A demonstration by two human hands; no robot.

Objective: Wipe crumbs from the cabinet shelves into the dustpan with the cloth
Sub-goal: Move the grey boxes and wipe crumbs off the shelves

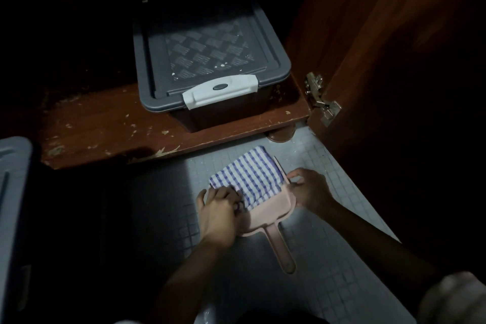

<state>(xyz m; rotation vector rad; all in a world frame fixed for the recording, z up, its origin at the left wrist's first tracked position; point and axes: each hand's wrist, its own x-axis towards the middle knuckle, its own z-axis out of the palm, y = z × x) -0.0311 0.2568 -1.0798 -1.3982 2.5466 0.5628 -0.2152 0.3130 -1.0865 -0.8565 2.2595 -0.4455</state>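
The left hand (219, 209) has its fingers curled down over the near corner of the checked cloth (249, 176), gripping it. The right hand (309, 189) sits just across from it, fingertips closed in a narrow pinch at the right rim of the pink dustpan (268, 214). The cloth lies folded across the pan, covering most of it. Only the rear of the pan and its handle, which points back toward the person, show. The pan rests on the tiled floor (328, 258) directly under both hands.

Just beyond the hands is the front edge of the wooden cabinet shelf (105, 123), dotted with pale crumbs (164, 132), thickest off to the left. A grey lidded box (207, 60) stands on the shelf straight ahead, with a few specks on its lid too. To the right hangs the open cabinet door (381, 47).

By the look of it, no wiping has begun: crumbs lie all along the shelf, and cloth and pan are together on the floor. All the sweeping is still to do, and probably around or under that box as well.
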